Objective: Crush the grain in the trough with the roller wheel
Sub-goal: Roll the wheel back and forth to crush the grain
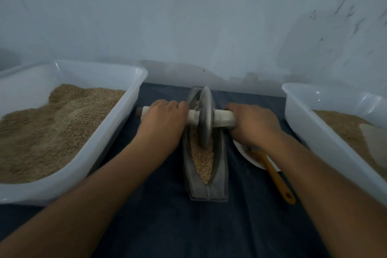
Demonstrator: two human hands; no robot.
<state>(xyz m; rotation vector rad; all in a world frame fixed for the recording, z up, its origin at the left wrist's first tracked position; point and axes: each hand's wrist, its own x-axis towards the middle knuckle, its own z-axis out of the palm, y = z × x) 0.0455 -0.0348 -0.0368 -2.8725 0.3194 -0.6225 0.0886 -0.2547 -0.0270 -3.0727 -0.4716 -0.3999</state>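
Note:
A grey boat-shaped trough [219, 186] lies lengthwise on the dark cloth at the centre, holding tan grain [203, 161]. A grey roller wheel [204, 117] stands upright in the trough's far half, on a pale axle handle [223, 118] that crosses it. My left hand [163, 118] grips the axle on the left side of the wheel. My right hand [252, 123] grips it on the right side. Grain fills the near half of the trough in front of the wheel.
A large white tub of grain [117, 132] stands at the left, and another white tub [314, 130] with grain at the right. A white plate [257, 163] with an orange spatula [276, 176] sits under my right forearm. A pale wall rises close behind.

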